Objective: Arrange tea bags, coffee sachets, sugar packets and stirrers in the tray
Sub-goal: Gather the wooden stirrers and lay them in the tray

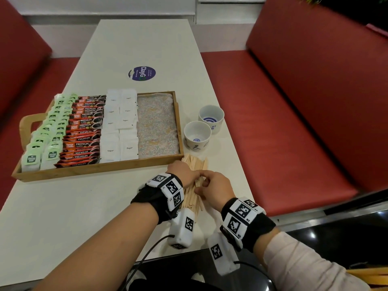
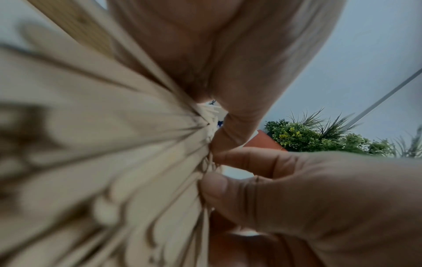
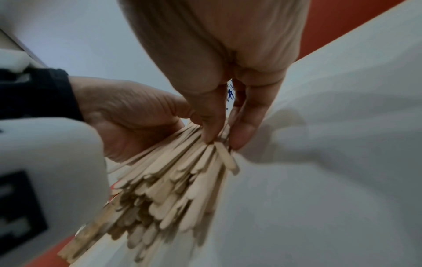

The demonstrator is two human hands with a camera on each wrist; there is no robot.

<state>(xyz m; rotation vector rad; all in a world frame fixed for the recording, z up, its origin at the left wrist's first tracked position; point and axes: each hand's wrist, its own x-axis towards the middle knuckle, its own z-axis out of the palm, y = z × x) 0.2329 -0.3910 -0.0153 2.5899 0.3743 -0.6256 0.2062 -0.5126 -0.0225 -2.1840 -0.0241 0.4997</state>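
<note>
Just beside the tray (image 1: 134,166), our left hand (image 1: 184,175) grips the stirrers (image 1: 194,164) while our right hand (image 1: 214,189) pinches them.

On a white table (image 1: 130,49), the one bare strip of a wooden tray (image 1: 98,170) is lying along its right side, where patterned lining (image 1: 157,124) is showing beside rows of sugar packets (image 1: 120,124), coffee sachets (image 1: 84,131) and tea bags (image 1: 48,133). The tray's right wall is standing between that strip and two small cups (image 1: 204,127) sitting just beside it. A spread bundle of wooden stirrers (image 1: 194,164) is lying near the tray's front right corner, with both hands on it. The table's far half, past a round sticker (image 1: 142,73), and its near-left corner are lying open
</note>
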